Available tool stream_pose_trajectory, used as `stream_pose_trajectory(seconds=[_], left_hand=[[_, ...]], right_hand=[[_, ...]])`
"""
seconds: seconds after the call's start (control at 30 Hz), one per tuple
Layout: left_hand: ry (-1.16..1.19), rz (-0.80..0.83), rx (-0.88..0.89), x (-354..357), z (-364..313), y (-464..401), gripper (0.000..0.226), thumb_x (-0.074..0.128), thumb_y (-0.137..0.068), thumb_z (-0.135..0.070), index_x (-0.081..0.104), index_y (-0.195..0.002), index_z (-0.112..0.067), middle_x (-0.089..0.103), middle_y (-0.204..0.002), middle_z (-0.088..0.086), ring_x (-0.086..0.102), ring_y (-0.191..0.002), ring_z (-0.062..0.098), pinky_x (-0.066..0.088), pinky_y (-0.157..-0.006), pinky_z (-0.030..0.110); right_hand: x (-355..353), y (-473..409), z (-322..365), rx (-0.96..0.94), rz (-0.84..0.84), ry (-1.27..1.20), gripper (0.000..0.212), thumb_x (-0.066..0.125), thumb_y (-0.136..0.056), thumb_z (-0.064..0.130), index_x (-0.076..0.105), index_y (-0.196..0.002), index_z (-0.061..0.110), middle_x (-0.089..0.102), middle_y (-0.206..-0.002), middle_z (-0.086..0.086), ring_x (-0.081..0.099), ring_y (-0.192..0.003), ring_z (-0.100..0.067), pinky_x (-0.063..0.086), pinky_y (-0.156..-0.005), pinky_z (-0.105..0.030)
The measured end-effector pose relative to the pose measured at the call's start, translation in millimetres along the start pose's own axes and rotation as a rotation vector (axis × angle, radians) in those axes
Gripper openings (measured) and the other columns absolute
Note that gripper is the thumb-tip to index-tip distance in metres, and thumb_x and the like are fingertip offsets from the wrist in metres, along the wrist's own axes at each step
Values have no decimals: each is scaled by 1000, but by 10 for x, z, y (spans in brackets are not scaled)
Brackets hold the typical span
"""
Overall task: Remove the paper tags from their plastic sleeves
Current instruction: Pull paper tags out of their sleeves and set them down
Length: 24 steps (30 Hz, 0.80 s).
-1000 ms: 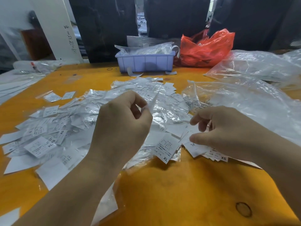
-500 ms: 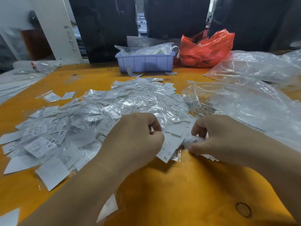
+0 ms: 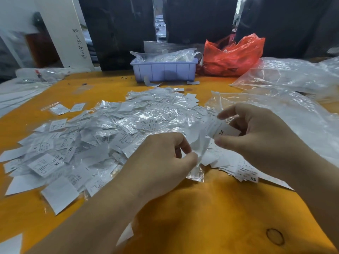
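Note:
A wide pile of white paper tags in clear plastic sleeves (image 3: 113,136) covers the orange table (image 3: 201,213). My right hand (image 3: 256,140) pinches a white tag marked XL (image 3: 222,132) between thumb and fingers, raised above the pile. My left hand (image 3: 161,162) pinches the crumpled clear sleeve (image 3: 199,153) that trails down from that tag. The two hands are close together, with the tag partly out of the sleeve. A small stack of bare tags (image 3: 245,171), one marked XS, lies under my right wrist.
A lilac plastic bin (image 3: 164,71) with bagged items stands at the back centre, a red plastic bag (image 3: 231,55) beside it. Large clear plastic bags (image 3: 286,110) spread over the right side. A white board (image 3: 60,33) leans at the back left.
Both hands dipped to the pile's front edge, then rose. My right hand now holds the XL tag higher and to the right, while my left hand has taken the sleeve and draws it away.

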<state>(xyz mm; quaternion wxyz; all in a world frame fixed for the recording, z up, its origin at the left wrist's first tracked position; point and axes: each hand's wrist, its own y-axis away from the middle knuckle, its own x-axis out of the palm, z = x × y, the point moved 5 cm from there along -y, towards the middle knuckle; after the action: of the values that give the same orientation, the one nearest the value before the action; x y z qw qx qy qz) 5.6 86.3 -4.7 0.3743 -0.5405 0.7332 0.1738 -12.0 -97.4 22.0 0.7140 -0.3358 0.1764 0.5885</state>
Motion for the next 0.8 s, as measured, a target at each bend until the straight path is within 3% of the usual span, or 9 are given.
stream_pose_trajectory(seconds=[0.07,0.17,0.23,0.33,0.43,0.5,0.6,0.7,0.8], left_hand=[[17,-30,9,-8,1,-6,17,59,-82,-53,64,-83,-36,59,-71,-23,53,-62,-4,36,-55,19],[90,-74,38,-44,-8,-20,24,57,-85,-57,65,-83,-35,61,-71,-20,55,-61,-2,40,-53,23],[214,-52,50,-41,-17,-32,31,55,-84,-61,67,-85,-33,65,-73,-14,58,-63,2,49,-56,29],[390,-12,68,-16,-44,-43,32,55,-79,-56,68,-84,-27,62,-70,-7,54,-61,2,46,-58,22],[454,-8,84,-4,-49,-54,19,60,-81,-47,67,-82,-29,60,-65,-11,52,-59,1,42,-55,15],[456,-14,83,-7,-46,-59,16,61,-81,-45,67,-80,-31,58,-62,-12,52,-57,2,43,-53,19],[438,-48,56,-32,-34,-60,18,59,-79,-46,66,-82,-30,59,-66,-3,52,-57,11,49,-58,38],[466,-53,18,-35,-28,-51,20,56,-77,-41,61,-80,-22,65,-84,15,56,-70,31,52,-65,52],[461,-36,-9,-18,-16,-44,18,51,-77,-40,57,-72,-24,70,-75,3,60,-61,14,53,-60,43]], right_hand=[[-19,18,41,-51,-47,-21,38,78,-78,16,60,-108,31,69,-77,5,65,-69,-11,57,-64,-31],[-4,47,96,-112,-37,-76,37,76,-80,16,57,-107,33,70,-79,5,66,-71,-11,58,-61,-27],[54,53,117,-95,69,-192,36,76,-79,15,59,-107,30,72,-80,4,67,-66,-12,57,-59,-27],[193,99,147,-72,264,-301,32,72,-82,5,61,-106,22,71,-74,-3,67,-61,-19,58,-55,-34],[314,171,156,-70,367,-252,30,68,-84,4,62,-103,26,68,-73,-2,68,-64,-19,58,-57,-39],[332,185,158,-101,380,-140,31,68,-84,9,62,-104,32,67,-76,1,67,-69,-16,56,-61,-42],[210,124,120,-149,244,89,24,65,-86,13,65,-100,32,66,-77,9,62,-72,-9,54,-68,-40],[-58,49,52,-98,-31,256,29,63,-88,18,64,-116,27,65,-98,10,59,-89,-8,48,-75,-29],[-128,33,-34,60,-34,498,42,59,-90,35,52,-130,27,57,-124,1,46,-117,-21,38,-83,-34]])
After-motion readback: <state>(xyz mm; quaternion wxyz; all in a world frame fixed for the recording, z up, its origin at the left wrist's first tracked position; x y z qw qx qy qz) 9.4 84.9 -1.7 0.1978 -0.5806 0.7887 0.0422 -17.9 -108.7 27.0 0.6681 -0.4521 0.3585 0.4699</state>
